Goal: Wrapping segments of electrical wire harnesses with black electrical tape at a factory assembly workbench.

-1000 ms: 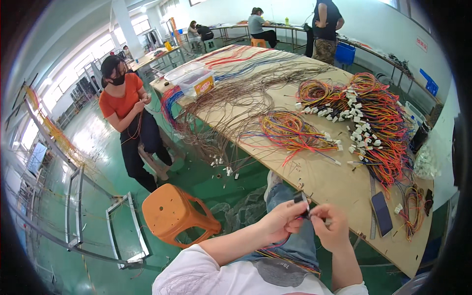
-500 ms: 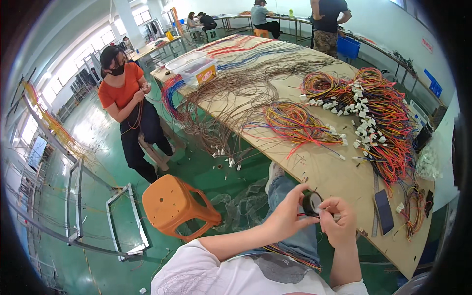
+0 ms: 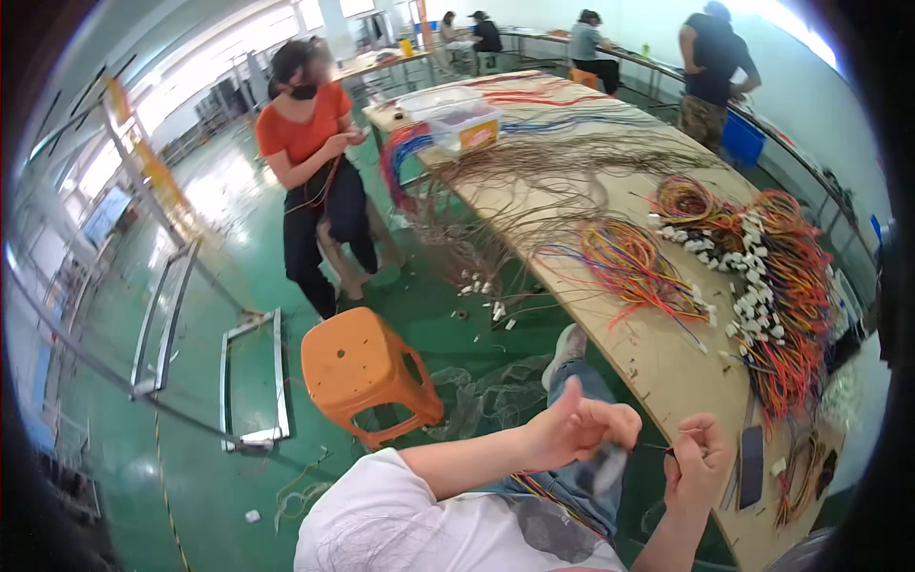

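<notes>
My left hand point(image 3: 583, 431) is over my lap, thumb raised and fingers curled. Just beneath its fingers is a blurred, greyish round thing point(image 3: 607, 469), which looks like the tape roll and seems held there. My right hand point(image 3: 698, 459) is up to the right by the table edge, thumb and fingertips pinched on the end of a dark strip of tape point(image 3: 654, 446). That strip spans the gap between the two hands. Across my lap, under the left forearm, lies a bundle of coloured wires point(image 3: 562, 503), partly hidden by my shirt.
The wooden table point(image 3: 610, 329) carries a loose wire bundle point(image 3: 624, 262), a large heap of harnesses point(image 3: 796, 315) with white connectors and a phone point(image 3: 751, 467). An orange stool point(image 3: 357, 367) stands left of my legs. A person in an orange top point(image 3: 310, 133) handles wires beyond it.
My hands have moved apart, the right one going right, with a dark strip now between them. The black tape roll, clear before, is now blurred under the left hand. The view has turned left.
</notes>
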`<action>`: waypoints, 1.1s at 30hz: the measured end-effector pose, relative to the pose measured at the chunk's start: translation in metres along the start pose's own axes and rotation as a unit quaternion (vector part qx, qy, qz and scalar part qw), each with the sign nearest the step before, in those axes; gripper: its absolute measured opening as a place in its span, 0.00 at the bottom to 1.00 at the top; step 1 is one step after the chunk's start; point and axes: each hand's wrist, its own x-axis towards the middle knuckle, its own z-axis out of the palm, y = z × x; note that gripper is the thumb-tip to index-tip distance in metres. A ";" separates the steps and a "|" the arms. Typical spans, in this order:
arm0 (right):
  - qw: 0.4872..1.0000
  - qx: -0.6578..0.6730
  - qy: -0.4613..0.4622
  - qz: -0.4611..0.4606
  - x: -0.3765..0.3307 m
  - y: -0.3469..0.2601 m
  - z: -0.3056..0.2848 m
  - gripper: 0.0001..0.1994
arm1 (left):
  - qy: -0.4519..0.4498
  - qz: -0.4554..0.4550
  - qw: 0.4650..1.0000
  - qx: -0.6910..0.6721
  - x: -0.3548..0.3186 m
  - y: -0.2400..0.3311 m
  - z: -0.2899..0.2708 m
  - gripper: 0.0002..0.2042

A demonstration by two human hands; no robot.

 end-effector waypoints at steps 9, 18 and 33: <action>0.968 0.127 -0.218 0.015 0.011 0.006 -0.011 0.29 | 0.043 0.041 0.912 0.407 0.008 -0.006 0.007 0.05; 0.948 -0.232 -0.102 -0.193 0.010 0.019 -0.018 0.05 | 0.135 0.032 0.949 0.282 0.030 -0.036 0.021 0.09; 0.987 -0.072 -0.017 -0.144 0.010 0.021 -0.009 0.03 | 0.083 -0.063 0.989 -0.101 0.036 -0.006 0.001 0.10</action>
